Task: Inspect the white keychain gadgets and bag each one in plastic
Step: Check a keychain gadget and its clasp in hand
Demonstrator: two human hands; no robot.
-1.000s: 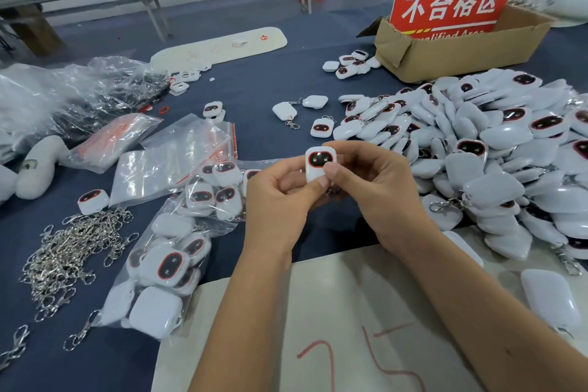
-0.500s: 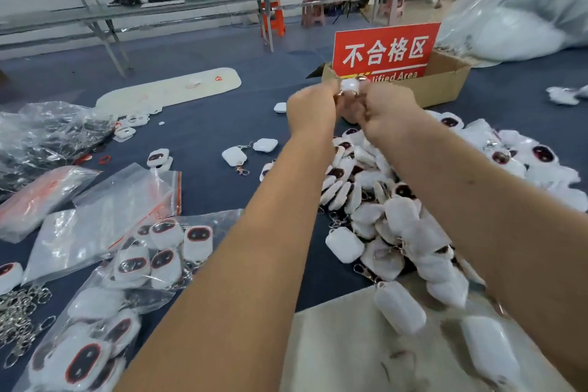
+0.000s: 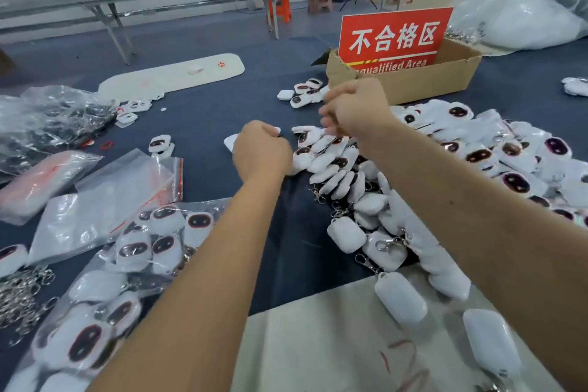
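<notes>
**White keychain gadgets wait in a heap while both hands reach out over the table**

White keychain gadgets (image 3: 413, 200), small rounded plastic cases with dark oval faces and metal clasps, lie heaped on the right of the dark blue table cloth (image 3: 206, 118), running from the near edge to the far side. A few more lie loose just left of the brown cardboard reject box (image 3: 445, 79), which carries a red sign with white characters (image 3: 394, 38). On the near left, a clear plastic bag of already packed gadgets (image 3: 121, 264) sits beside a flat stack of empty clear zip bags with red seal strips (image 3: 105, 200).

The person's left hand (image 3: 261, 153) is curled into a fist over the middle of the cloth, at the heap's left edge; a sliver of white shows past the knuckles, but I cannot tell whether it grips anything. The right hand (image 3: 353, 108) is further off, near the box, fingers bent and blurred, and what it holds, if anything, I cannot make out.

The step looks like picking or sorting one piece for checking. To do it well, I would take a single gadget by its body, keep the clasp from snagging its neighbours, turn the dark face to the light, then carry a good one left to the empty bags.
</notes>
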